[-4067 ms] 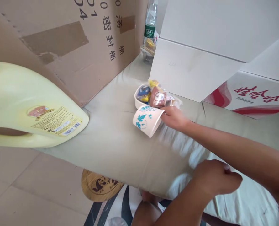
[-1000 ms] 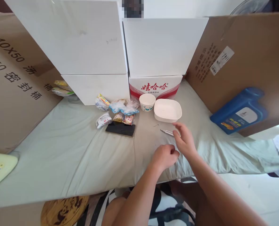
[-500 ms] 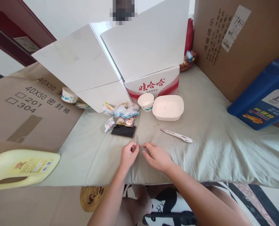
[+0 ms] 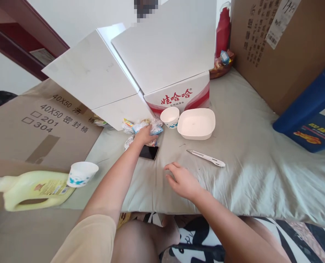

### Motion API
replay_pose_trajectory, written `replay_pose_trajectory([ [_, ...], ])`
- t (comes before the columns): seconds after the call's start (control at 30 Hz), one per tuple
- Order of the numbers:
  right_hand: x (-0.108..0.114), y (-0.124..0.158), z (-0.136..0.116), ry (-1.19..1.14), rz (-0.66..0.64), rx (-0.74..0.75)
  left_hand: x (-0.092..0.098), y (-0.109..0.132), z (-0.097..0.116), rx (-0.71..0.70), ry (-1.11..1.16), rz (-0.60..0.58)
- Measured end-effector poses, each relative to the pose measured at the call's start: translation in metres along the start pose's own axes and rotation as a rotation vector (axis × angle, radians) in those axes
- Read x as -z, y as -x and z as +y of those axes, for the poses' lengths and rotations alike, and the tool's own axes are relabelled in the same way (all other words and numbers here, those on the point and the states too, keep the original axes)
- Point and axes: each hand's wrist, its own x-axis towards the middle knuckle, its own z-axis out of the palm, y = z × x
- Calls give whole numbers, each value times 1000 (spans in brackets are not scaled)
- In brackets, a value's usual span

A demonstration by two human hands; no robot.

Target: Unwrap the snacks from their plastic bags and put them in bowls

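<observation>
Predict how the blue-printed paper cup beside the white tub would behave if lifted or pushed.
The blue-printed paper cup is probably light, since its wall looks thin. A hard squeeze might well dent that wall. Pushed near the rim, it could tip, as it tapers to a narrower base.

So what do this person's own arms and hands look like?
The left arm has a short, plain, pale beige sleeve; the right arm is bare as far as it shows. The left hand and right hand are ungloved, with no watch, bracelet or ring visible.
</observation>
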Motion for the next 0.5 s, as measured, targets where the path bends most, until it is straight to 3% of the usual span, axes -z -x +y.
replay_pose_trajectory([
  [0.07, -5, 1, 6, -2, 20, 22, 8, 40, -11, -3, 78, 174],
  [0.13, -11, 3, 13, 2, 45, 42, 16, 103, -33, 71, 65, 378],
  [0.2, -16, 6, 18, 19, 47, 61, 19, 175, -63, 364, -34, 517],
  [0.27, -19, 8, 21, 45, 28, 81, 12, 236, -95, 705, -14, 489],
  [0.3, -20, 9, 22, 59, 19, 89, 4, 258, -110, 795, 65, 439],
  [0.37, -21, 11, 22, 91, 20, 88, -18, 283, -136, 833, 326, 385],
  [0.5, -27, 14, 21, 166, 35, 51, -68, 291, -170, 858, 440, 399],
])
